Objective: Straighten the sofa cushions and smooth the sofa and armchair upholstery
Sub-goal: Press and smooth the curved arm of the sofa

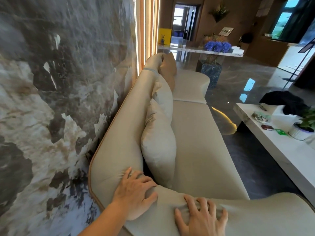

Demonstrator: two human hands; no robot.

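A long beige sofa (pixel 197 142) runs away from me along the marble wall. Against its backrest lean a cream cushion (pixel 159 147), a second cream cushion (pixel 163 97) behind it, and a tan cushion (pixel 168 72) at the far end. My left hand (pixel 134 188) lies flat, fingers spread, on the near corner where backrest meets armrest, the fabric wrinkling under it. On top of the near armrest (pixel 255 217) my right hand (pixel 202 217) presses palm down with fingers apart. Neither hand holds anything.
A dark marble wall (pixel 51 99) stands close behind the sofa. At the right is a white coffee table (pixel 281 147) with a potted plant (pixel 305 125), a black cloth (pixel 286 101) and small items. Glossy dark floor lies between. A counter with blue flowers (pixel 217 46) stands beyond.
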